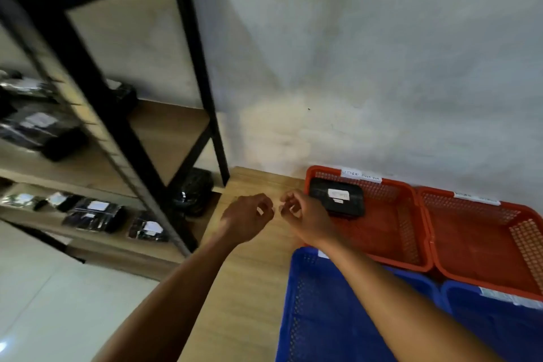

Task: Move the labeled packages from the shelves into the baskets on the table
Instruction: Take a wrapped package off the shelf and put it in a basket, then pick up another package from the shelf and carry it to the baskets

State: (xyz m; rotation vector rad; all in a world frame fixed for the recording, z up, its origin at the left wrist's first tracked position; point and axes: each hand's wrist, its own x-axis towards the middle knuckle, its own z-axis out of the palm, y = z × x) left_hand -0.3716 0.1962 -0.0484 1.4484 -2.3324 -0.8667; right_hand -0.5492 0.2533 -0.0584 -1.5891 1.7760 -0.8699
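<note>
Plainly, the biggest thing before us was the black shelving rack (117, 126), filling nine to eleven o'clock, its boards open toward us so the stock could be reached from the front. The wooden table (252, 288) butted against it and ran from the centre down to six o'clock, close enough that a package needed only a short carry.

Two blue baskets (323, 317) sat at five o'clock and two red baskets (470, 244) at three, edge to edge, with paper tags on their far rims, probably to tell us which goods went where.

Our left hand (248, 219) and right hand (302, 214) hovered just beside each other over the table, near the centre, fingers loosely curled and gripping nothing we could make out. We judged them between loads.

One labeled package (338, 197), black with a white sticker, lay flat in the left red basket's far corner. More labeled packages (94, 213) waited on the shelves at nine o'clock, label side up, blurred beyond reading.
</note>
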